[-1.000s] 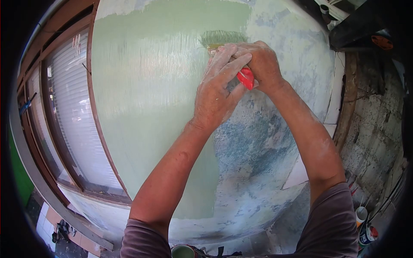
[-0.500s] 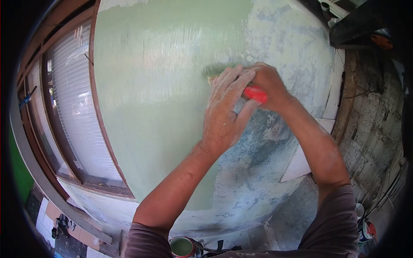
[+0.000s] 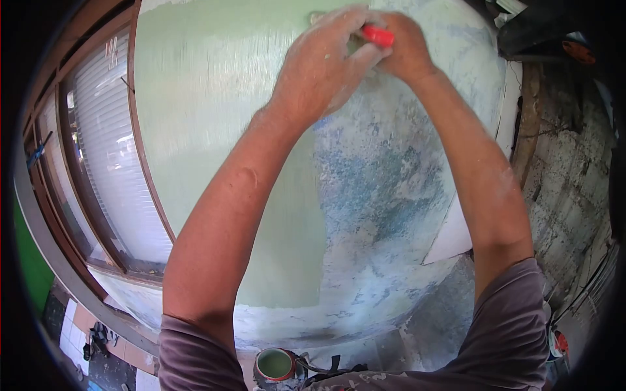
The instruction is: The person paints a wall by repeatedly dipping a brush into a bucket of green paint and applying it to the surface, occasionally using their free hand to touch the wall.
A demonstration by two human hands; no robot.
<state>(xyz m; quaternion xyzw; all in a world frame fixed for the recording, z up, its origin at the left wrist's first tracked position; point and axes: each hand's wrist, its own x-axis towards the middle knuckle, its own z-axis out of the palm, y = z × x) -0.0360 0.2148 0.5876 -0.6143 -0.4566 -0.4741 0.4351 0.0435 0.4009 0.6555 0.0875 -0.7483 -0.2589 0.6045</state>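
Note:
Both my hands are raised together at the upper middle of the view, against the wall (image 3: 287, 228). My right hand (image 3: 405, 49) is closed around a paintbrush, whose red handle end (image 3: 379, 36) sticks out between the two hands. My left hand (image 3: 319, 65) is closed over the front part of the same brush, its thumb below the handle. The bristles are mostly hidden behind my left fingers. Wet light green paint covers the wall's left part; to the right lies a patchy blue-grey and whitish surface (image 3: 385, 176).
A can of green paint (image 3: 274, 365) stands low, close to my body. A wooden-framed louvre window (image 3: 117, 150) lines the left. On the right are a rough block wall (image 3: 567, 169) and a container with red on it (image 3: 559, 345). Sandals (image 3: 98, 340) lie on the tiles.
Both hands and the brush have moved up the wall together, still gripping. The green bristles, visible before, are now mostly hidden. More of the paint can shows at the bottom.

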